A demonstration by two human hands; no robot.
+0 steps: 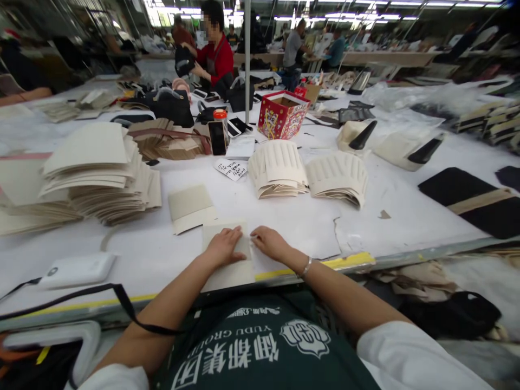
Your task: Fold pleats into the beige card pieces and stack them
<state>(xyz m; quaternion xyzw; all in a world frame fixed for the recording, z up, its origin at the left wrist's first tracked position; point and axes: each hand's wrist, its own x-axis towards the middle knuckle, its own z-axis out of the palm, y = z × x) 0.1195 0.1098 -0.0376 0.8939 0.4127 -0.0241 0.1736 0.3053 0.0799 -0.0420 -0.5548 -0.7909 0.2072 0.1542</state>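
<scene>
A beige card piece [227,273] lies flat at the near edge of the white table [284,227]. My left hand [223,246] rests on top of it, fingers curled and pressing down. My right hand [270,242] touches the piece's right edge, fingers bent and pinched toward the left hand; a bracelet sits on that wrist. Whether the right fingers grip the edge or only press it, I cannot make out. Another beige piece [190,207] lies just beyond, to the left.
Fanned stacks of cream pieces sit at the left [97,173] and centre [278,169], [339,176]. A white device [77,269] with a black cable lies near left. A red box [282,115], a phone [217,138] and black pieces [467,197] stand farther off. People work at the far tables.
</scene>
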